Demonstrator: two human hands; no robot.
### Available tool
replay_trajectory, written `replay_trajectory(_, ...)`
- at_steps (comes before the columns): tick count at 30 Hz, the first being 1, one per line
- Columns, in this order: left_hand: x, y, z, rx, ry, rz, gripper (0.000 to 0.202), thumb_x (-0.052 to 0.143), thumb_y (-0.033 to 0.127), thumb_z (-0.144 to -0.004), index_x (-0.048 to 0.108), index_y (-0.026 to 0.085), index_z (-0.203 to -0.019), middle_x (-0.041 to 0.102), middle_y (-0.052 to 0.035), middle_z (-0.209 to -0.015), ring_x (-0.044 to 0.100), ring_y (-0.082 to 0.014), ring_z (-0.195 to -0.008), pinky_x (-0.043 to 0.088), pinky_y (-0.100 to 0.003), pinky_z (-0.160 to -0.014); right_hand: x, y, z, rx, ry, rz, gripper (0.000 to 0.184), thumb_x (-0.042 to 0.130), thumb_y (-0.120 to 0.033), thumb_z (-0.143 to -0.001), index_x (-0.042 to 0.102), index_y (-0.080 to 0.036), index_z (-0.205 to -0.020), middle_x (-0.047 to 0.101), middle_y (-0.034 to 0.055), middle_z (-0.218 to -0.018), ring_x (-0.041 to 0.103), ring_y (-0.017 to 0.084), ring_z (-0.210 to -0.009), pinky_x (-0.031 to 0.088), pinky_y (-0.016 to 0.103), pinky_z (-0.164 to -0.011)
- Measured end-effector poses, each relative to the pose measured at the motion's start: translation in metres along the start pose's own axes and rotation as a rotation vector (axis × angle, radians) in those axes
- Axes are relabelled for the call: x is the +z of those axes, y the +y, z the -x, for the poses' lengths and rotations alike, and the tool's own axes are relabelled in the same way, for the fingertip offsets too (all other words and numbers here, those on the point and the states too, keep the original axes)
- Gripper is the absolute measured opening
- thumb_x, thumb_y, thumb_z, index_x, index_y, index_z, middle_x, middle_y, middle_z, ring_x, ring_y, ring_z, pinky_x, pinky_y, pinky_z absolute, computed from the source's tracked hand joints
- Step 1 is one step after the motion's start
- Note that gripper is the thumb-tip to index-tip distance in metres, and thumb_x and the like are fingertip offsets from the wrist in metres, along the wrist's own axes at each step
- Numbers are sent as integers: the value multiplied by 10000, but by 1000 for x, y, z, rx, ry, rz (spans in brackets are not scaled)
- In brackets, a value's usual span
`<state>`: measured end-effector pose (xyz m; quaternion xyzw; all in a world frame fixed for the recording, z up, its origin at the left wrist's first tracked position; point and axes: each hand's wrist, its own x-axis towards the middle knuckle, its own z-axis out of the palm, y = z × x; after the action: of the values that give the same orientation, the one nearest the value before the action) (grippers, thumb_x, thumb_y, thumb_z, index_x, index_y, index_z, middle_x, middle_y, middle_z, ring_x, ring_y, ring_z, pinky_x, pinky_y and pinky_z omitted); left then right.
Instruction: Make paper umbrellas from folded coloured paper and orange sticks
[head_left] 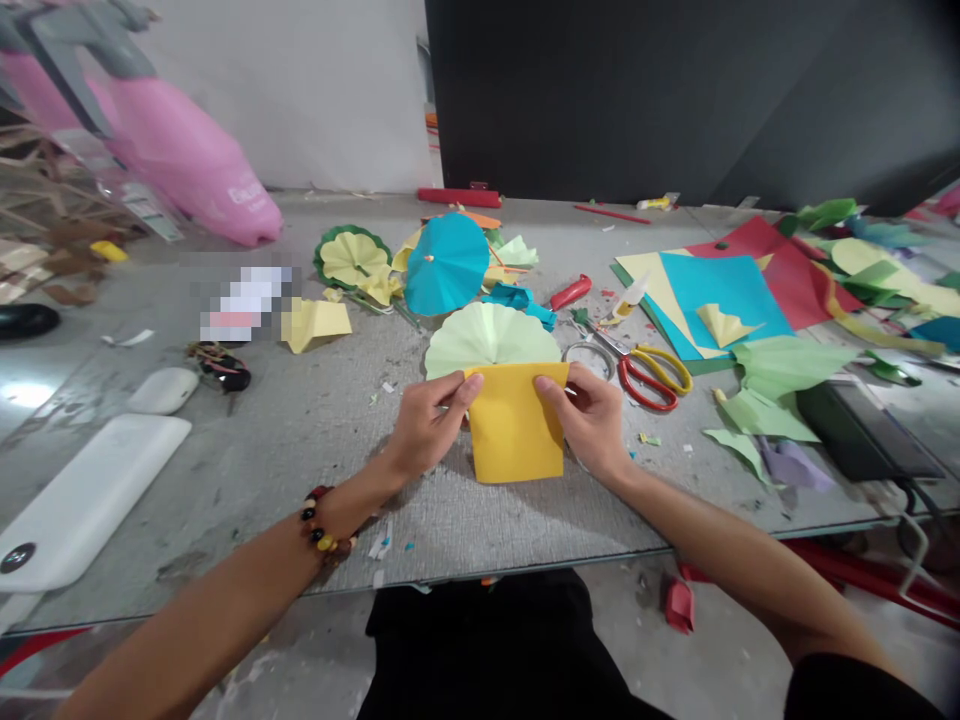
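A yellow sheet of paper is held up above the near part of the table between my two hands. My left hand pinches its upper left corner, thumb in front. The upper right corner is pinched the same way by my right hand. Just behind the sheet lies a pale green pleated paper fan, its lower part hidden by the yellow paper. Scissors with red and yellow handles rest to the right of my right hand, beside a roll of clear tape.
Farther back stands a blue paper parasol near a green and yellow pleated disc. Coloured sheets and a glue bottle lie right. A white power bank and pink spray bottle are left. The table's front edge is close.
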<state>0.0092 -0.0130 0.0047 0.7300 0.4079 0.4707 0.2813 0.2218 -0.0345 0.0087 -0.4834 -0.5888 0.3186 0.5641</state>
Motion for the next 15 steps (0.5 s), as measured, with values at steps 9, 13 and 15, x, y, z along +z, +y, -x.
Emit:
replay_trajectory(9, 4, -3, -1, -83, 95, 230, 240, 624, 428, -968, 674, 193, -956, 664, 9, -740, 600, -81, -559, 528, -152, -490, -1, -5, -1, -15, -1, -19, 192, 703, -398, -892, 726, -215, -838, 589, -3, -757, 510, 104, -653, 356, 255, -527)
replay_trajectory(13, 2, -2, -2, -65, 125, 240, 229, 636, 401, -963, 702, 183, -936, 681, -5, -720, 620, -88, -579, 543, -158, -516, -2, -5, -1, -12, -2, -19, 203, 703, -409, -891, 722, -217, -829, 584, -1, -757, 502, 106, -651, 360, 258, -529)
replay_trajectory(15, 2, -1, -3, -70, 123, 247, 231, 633, 393, -963, 703, 181, -902, 677, -5, -699, 620, -92, -574, 551, -169, -525, -1, -4, -1, -13, 10, -16, 212, 705, -420, -887, 721, -218, -826, 589, 3, -761, 505, 111, -652, 365, 259, -526)
